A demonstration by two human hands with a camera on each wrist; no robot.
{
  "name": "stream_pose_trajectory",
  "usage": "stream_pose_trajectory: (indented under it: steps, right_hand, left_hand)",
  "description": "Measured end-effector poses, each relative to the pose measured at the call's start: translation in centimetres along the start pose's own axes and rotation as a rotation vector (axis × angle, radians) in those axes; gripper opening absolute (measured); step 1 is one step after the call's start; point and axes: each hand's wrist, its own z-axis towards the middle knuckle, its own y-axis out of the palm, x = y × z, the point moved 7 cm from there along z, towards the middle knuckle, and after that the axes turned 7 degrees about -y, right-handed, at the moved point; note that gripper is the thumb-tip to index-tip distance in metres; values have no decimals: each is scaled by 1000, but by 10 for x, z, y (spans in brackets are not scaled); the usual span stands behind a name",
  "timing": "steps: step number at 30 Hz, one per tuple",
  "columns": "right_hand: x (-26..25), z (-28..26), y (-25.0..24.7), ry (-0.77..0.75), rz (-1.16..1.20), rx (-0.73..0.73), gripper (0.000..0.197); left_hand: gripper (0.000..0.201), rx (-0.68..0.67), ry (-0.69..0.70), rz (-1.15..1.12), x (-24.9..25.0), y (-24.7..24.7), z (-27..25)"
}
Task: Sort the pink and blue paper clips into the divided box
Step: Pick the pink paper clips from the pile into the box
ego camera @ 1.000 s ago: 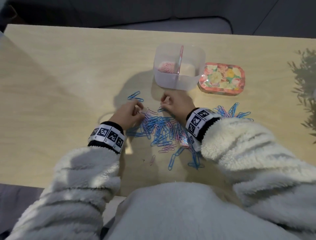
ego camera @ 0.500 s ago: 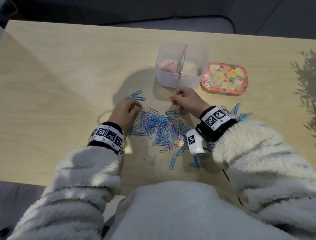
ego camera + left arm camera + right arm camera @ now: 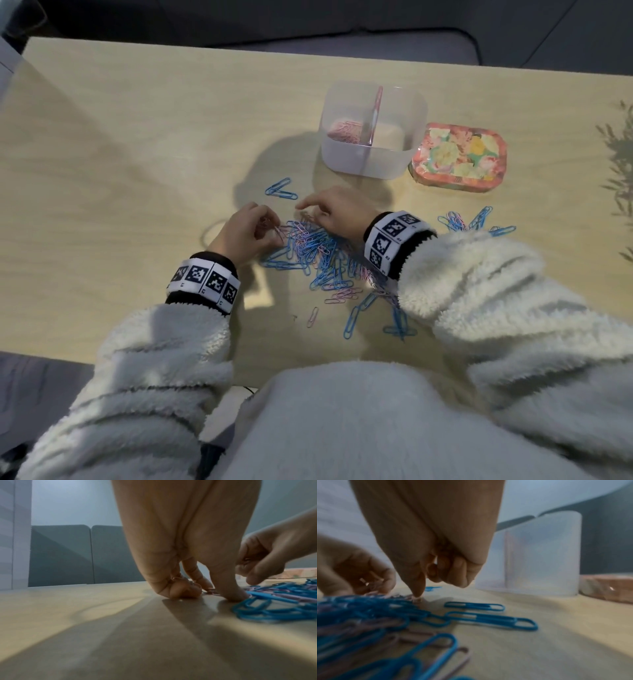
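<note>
Both hands are working the mixed paper clips on the tabletop. Left hand is pinching pink clips; right hand is seemingly fingering 1 (blurred). Light, springy, tangle-prone: pinch single loop ends.

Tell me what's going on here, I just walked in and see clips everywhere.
A person is sorting paper clips. Both hands work at the mixed pile on the table: the left hand holds pink clips, the right hand reaches a fingertip into the pile. The divided box has pink clips in its left compartment; no blue clips show inside it.
</note>
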Motion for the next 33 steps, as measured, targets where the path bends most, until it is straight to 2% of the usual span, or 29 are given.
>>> stream_pose_trajectory:
  steps: [3,6,9,12,15,17,21,24,26,28,31,33]
  right_hand:
    - [-9,0,3,-98,-187,-56,27]
    - [-7,-3,5,-87,-236,-42,20]
    - [5,-10,7,-32,-176,-30,17]
    - [26,-20,8,113,35,-13,14]
    - [35,-31,-15,215,267,154,13]
    - [30,-33,-44,218,303,270,11]
    - [25,-17,-104,218,118,434,12]
    - [31,4,-125,287,-74,446,13]
    - [31,16,-126,302,-162,388,18]
    - [27,24,-124,281,-172,345,34]
    - [23,26,-122,263,-70,317,63]
    - [25,21,-123,294,12,326,65]
  left_hand:
    - [21,-20,26,56,6,2,1]
    - [16,-53,53,131,13,6,3]
    - [14,-49,80,197,18,7,3]
    - [15,-15,106,214,22,4,1]
    - [14,-17,67,189,20,0,2]
    - [11,-28,37,136,17,-5,5]
    - [10,-25,32,15,27,-16,13]
    - [11,0,68,-21,45,-26,24]
    - [11,27,84,-32,59,-33,33]
    - [10,74,94,-47,74,-41,42]
    - [14,156,98,-17,97,-53,55]
    - [16,195,115,77,115,-56,65]
